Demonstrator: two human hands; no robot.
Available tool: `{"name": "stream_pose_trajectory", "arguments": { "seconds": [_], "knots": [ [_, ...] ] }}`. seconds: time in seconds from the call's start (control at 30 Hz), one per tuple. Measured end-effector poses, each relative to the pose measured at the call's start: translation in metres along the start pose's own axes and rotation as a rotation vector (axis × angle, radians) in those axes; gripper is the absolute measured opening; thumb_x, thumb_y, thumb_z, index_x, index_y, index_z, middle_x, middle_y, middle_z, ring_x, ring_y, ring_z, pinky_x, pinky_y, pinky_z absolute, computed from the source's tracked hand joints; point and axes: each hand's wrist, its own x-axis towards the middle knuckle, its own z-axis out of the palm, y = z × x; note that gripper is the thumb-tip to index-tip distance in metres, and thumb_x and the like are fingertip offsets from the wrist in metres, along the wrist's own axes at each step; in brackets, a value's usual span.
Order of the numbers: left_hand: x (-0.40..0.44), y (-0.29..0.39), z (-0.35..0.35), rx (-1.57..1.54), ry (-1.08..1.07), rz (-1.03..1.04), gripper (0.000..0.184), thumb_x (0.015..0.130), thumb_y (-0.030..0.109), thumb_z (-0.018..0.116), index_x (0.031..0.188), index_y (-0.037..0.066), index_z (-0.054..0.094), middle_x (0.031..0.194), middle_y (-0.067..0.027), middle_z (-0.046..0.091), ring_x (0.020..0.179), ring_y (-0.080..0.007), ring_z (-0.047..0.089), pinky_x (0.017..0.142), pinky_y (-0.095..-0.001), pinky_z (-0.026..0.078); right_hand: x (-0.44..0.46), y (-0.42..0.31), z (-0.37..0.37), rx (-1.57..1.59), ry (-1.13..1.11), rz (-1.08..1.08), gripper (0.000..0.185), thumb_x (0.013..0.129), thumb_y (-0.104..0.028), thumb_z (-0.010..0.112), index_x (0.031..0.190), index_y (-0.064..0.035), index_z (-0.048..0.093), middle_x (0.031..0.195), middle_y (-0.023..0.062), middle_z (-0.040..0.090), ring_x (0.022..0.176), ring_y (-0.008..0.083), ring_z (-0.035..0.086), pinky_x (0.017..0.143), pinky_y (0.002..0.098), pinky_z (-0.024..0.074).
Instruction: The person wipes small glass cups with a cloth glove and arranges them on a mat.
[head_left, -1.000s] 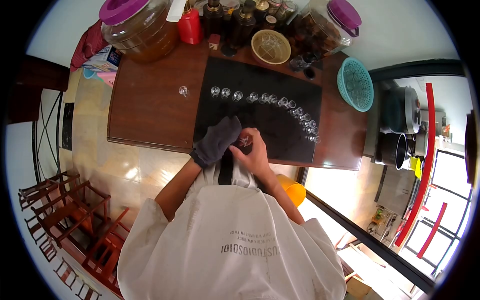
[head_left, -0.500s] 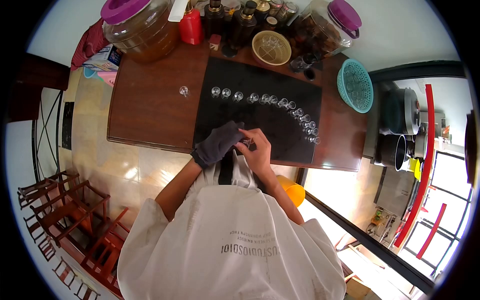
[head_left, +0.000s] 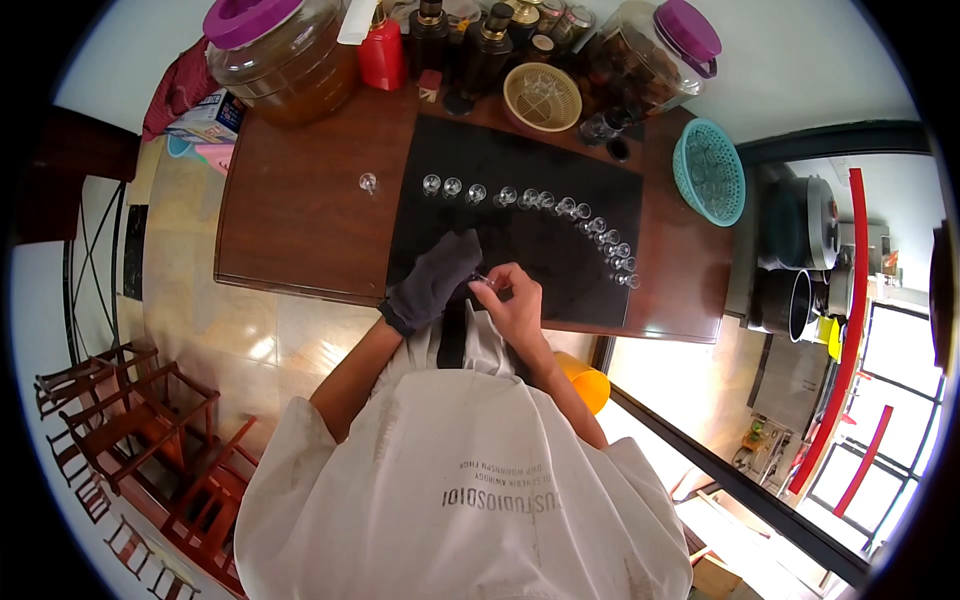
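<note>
My left hand (head_left: 436, 276) wears a dark grey glove. Its fingers stretch forward over the near edge of the black table panel, beside the item in my other hand. My bare right hand (head_left: 515, 302) pinches a small clear glass (head_left: 487, 280) between thumb and fingers, close to the glove; the fingers partly cover it. Beyond my hands, several small stemmed glasses (head_left: 477, 193) stand in a curved row on the black panel (head_left: 480, 150), bending toward me on the right. One more small glass (head_left: 368, 183) sits apart on the brown wood at the left.
Along the back stand a large purple-lidded jar (head_left: 285, 75), a red bottle (head_left: 381, 55), dark bottles (head_left: 484, 50) and a beige basket (head_left: 543, 68) with glassware. A turquoise basket (head_left: 738, 165) of glasses is at the right edge. Below the table's front edge is a yellow bucket (head_left: 585, 383).
My gloved left hand has straightened its fingers and drawn back slightly from the right hand, exposing more of the small glass. The row of glasses has not moved.
</note>
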Motion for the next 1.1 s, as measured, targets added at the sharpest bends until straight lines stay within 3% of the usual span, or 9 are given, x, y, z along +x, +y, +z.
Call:
{"name": "stream_pose_trajectory", "arguments": {
  "seconds": [0.17, 0.37, 0.43, 0.57, 0.63, 0.77, 0.87, 0.93, 1.1],
  "knots": [
    [-0.002, 0.0, 0.0, -0.054, -0.008, -0.051, 0.053, 0.085, 0.016, 0.064, 0.133, 0.0, 0.046, 0.14, -0.021, 0.046, 0.126, -0.0369, 0.047, 0.108, -0.0471, 0.034, 0.001, -0.003, 0.001, 0.074, -0.056, 0.027, 0.03, 0.074, -0.02, 0.081, 0.089, -0.0043, 0.06, 0.071, 0.0048, 0.061, 0.064, 0.0174, 0.058, 0.06, 0.0296, 0.0457],
    [-0.001, 0.007, -0.003, -0.117, 0.025, -0.197, 0.057, 0.083, 0.014, 0.066, 0.132, -0.002, 0.044, 0.121, -0.0179, 0.06, 0.107, -0.0372, 0.058, 0.104, -0.0464, 0.038, 0.003, -0.004, 0.003, 0.014, -0.002, -0.081, 0.026, 0.078, -0.021, 0.076, 0.086, -0.0044, 0.059, 0.07, 0.0062, 0.06, 0.066, 0.0201, 0.058, 0.063, 0.0315, 0.0457],
    [-0.002, 0.004, -0.001, -0.074, 0.042, -0.169, 0.059, 0.082, 0.011, 0.067, 0.133, -0.003, 0.042, 0.111, -0.0159, 0.063, 0.097, -0.0351, 0.061, 0.102, -0.0457, 0.04, 0.002, 0.002, 0.001, -0.082, -0.102, -0.083, 0.023, 0.079, -0.02, 0.074, 0.087, -0.0045, 0.058, 0.071, 0.0074, 0.06, 0.066, 0.0219, 0.057, 0.065, 0.0325, 0.0459],
    [-0.002, 0.005, 0.004, -0.166, 0.07, -0.161, 0.063, 0.08, 0.011, 0.069, 0.134, -0.004, 0.04, 0.107, -0.0145, 0.063, 0.095, -0.0331, 0.061, 0.101, -0.0445, 0.041, 0.001, 0.008, 0.001, -0.062, -0.172, -0.021, 0.024, 0.08, -0.021, 0.072, 0.089, -0.004, 0.058, 0.072, 0.0082, 0.059, 0.066, 0.023, 0.056, 0.065, 0.0336, 0.0464],
    [0.003, 0.009, 0.001, -0.18, 0.058, -0.304, 0.065, 0.08, 0.01, 0.069, 0.135, -0.004, 0.038, 0.1, -0.0133, 0.063, 0.091, -0.0299, 0.061, 0.096, -0.0422, 0.044, 0.001, -0.001, 0.002, 0.072, -0.085, 0.012, 0.019, 0.084, -0.015, 0.067, 0.09, -0.0003, 0.058, 0.075, 0.0088, 0.061, 0.068, 0.0204, 0.058, 0.067, 0.03, 0.0472],
    [0.003, 0.004, -0.001, -0.164, 0.111, -0.235, 0.068, 0.078, 0.007, 0.07, 0.136, -0.004, 0.037, 0.096, -0.0134, 0.061, 0.088, -0.0275, 0.061, 0.087, -0.0404, 0.049, 0.004, -0.01, 0.0, 0.086, -0.069, -0.046, 0.023, 0.084, -0.021, 0.069, 0.09, -0.002, 0.056, 0.075, 0.0092, 0.059, 0.067, 0.0242, 0.056, 0.066, 0.0332, 0.0469],
    [0.015, 0.015, -0.012, -0.284, 0.137, -0.216, 0.06, 0.084, 0.002, 0.064, 0.139, 0.001, 0.037, 0.106, -0.0168, 0.058, 0.092, -0.03, 0.061, 0.083, -0.0364, 0.05, 0.003, -0.005, -0.001, 0.054, -0.072, -0.04, 0.021, 0.086, -0.019, 0.065, 0.089, -0.0007, 0.055, 0.076, 0.0099, 0.059, 0.069, 0.0242, 0.057, 0.065, 0.0324, 0.047],
    [0.021, 0.019, -0.013, -0.428, 0.157, -0.143, 0.07, 0.076, -0.003, 0.067, 0.139, -0.004, 0.036, 0.099, -0.0142, 0.061, 0.087, -0.0257, 0.062, 0.085, -0.0368, 0.049, 0.001, 0.0, -0.002, 0.128, -0.101, 0.052, 0.021, 0.09, -0.019, 0.057, 0.082, 0.0002, 0.055, 0.072, 0.0111, 0.057, 0.066, 0.026, 0.056, 0.063, 0.0343, 0.0449],
    [0.038, 0.03, -0.026, -0.341, 0.156, -0.05, 0.065, 0.079, -0.003, 0.062, 0.139, -0.003, 0.036, 0.097, -0.013, 0.06, 0.083, -0.0262, 0.06, 0.086, -0.0357, 0.049, 0.0, 0.009, -0.004, 0.169, -0.114, 0.01, 0.032, 0.094, -0.019, 0.044, 0.07, 0.0003, 0.05, 0.066, 0.0124, 0.051, 0.061, 0.029, 0.049, 0.058, 0.0377, 0.039]
  ]
}}
